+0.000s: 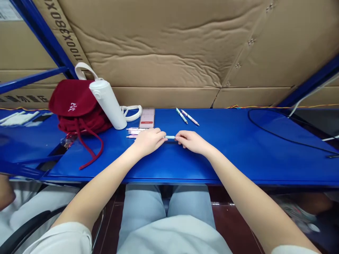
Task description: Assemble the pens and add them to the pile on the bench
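Note:
Between my two hands a light blue pen [170,137] is held level, just above or on the blue tabletop. My left hand [151,141] pinches its left end, and my right hand [191,141] grips the right end with the fingertips. Part of the pen is covered by my fingers. Several pink and white pens [132,132] lie side by side next to my left hand, which hides their right ends. Beyond my hands rest a green and white pen [181,115] and a pink and white pen [190,118], both slanted and apart from the hands.
A phone [147,118] with a lit screen lies behind my left hand. Farther left, a white bottle [109,104] leans against a dark red bag [79,102]. A black cable [286,139] crosses the right of the blue table [238,155]. Cardboard [159,70] stands behind.

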The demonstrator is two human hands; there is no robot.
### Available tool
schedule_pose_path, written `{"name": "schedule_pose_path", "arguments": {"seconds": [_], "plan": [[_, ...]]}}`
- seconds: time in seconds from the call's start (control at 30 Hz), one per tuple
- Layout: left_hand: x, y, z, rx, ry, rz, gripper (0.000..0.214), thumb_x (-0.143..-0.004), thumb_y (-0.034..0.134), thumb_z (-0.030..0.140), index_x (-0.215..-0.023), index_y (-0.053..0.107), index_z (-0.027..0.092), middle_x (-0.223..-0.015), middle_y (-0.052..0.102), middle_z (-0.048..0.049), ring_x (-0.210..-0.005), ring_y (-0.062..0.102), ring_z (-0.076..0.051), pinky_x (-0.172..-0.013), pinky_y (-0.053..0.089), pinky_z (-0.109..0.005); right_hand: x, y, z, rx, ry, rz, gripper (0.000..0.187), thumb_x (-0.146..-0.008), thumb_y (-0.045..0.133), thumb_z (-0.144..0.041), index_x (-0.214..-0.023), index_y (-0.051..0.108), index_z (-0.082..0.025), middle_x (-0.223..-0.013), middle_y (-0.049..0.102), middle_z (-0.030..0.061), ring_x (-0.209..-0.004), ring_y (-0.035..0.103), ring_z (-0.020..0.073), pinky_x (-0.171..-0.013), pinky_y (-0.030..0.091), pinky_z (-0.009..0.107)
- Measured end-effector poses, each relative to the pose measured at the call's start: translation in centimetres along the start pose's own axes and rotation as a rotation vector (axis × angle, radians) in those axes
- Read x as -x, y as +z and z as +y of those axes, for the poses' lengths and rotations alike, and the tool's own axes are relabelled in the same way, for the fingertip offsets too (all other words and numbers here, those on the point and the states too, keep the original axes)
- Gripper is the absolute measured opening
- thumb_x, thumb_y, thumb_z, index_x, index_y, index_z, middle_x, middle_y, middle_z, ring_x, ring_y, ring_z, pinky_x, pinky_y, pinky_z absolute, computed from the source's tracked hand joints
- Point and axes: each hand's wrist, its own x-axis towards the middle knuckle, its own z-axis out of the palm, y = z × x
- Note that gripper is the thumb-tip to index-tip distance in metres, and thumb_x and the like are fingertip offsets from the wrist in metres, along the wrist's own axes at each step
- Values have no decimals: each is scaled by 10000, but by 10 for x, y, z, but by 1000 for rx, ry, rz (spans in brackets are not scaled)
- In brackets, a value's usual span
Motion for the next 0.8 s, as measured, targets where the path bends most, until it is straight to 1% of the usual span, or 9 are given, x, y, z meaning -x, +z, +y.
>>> {"name": "schedule_pose_path", "arguments": {"seconds": [0.1, 0.23, 0.3, 0.37, 0.43, 0.5, 0.6, 0.73, 0.8], "plan": [[-5, 5, -8, -10, 32, -8, 320, -941, 377, 389, -945, 627, 188, -848, 620, -67, -770, 582, -189, -615, 393, -266, -9, 5, 8, 47, -55, 52, 192, -826, 500, -346, -804, 611, -191, -733, 622, -1, -630, 547, 124, -607, 411, 254], [-12, 10, -16, -4, 52, -27, 312, -938, 378, 365, -931, 627, 176, -843, 622, -67, -774, 584, -186, -625, 398, -269, -23, 10, 16, 69, -97, 112, 132, -783, 549, -274, -838, 621, -178, -734, 618, 0, -653, 538, 126, -615, 400, 249], [-15, 11, -19, 7, 46, -28, 296, -933, 388, 348, -931, 629, 176, -851, 625, -65, -790, 589, -185, -639, 408, -268, -29, 9, 15, 69, -106, 76, 158, -798, 525, -247, -891, 634, -179, -754, 629, 3, -663, 546, 125, -629, 402, 249], [-18, 13, -22, 34, 32, -22, 275, -925, 405, 334, -929, 631, 179, -862, 630, -62, -809, 595, -185, -657, 419, -268, -34, 7, 12, 45, -94, -1, 188, -831, 476, -237, -906, 638, -180, -782, 643, 8, -663, 560, 119, -643, 409, 247], [-19, 16, -24, 73, 11, -7, 254, -915, 426, 326, -932, 634, 182, -876, 637, -59, -824, 601, -187, -674, 431, -272, -37, 5, 10, -6, -57, -59, 214, -861, 432, -246, -878, 634, -177, -805, 651, 11, -644, 570, 108, -635, 415, 239], [-18, 18, -27, 121, -15, 8, 238, -907, 446, 323, -939, 637, 185, -884, 646, -57, -826, 605, -188, -684, 439, -275, -38, 4, 10, -51, -20, -64, 260, -890, 397, -287, -835, 624, -171, -806, 653, 15, -617, 568, 103, -616, 418, 235], [-15, 21, -33, 212, -53, 33, 218, -892, 484, 332, -948, 642, 191, -894, 660, -49, -831, 609, -185, -687, 445, -271, -37, 7, 13, 3, -57, 16, 311, -912, 376, -325, -791, 619, -172, -761, 648, 20, -635, 573, 121, -629, 421, 249], [-12, 20, -38, 317, -60, 39, 223, -882, 512, 354, -959, 649, 196, -901, 669, -37, -832, 608, -175, -703, 453, -264, -35, 13, 15, 169, -247, 160, 198, -885, 462, -281, -821, 622, -185, -817, 648, 35, -768, 583, 160, -710, 422, 274], [-11, 18, -40, 337, -60, 23, 226, -883, 511, 347, -963, 656, 193, -893, 671, -38, -824, 609, -172, -707, 456, -264, -33, 15, 15, 189, -263, 199, 145, -862, 511, -285, -891, 614, -188, -850, 640, 39, -750, 572, 160, -684, 426, 274]]}}
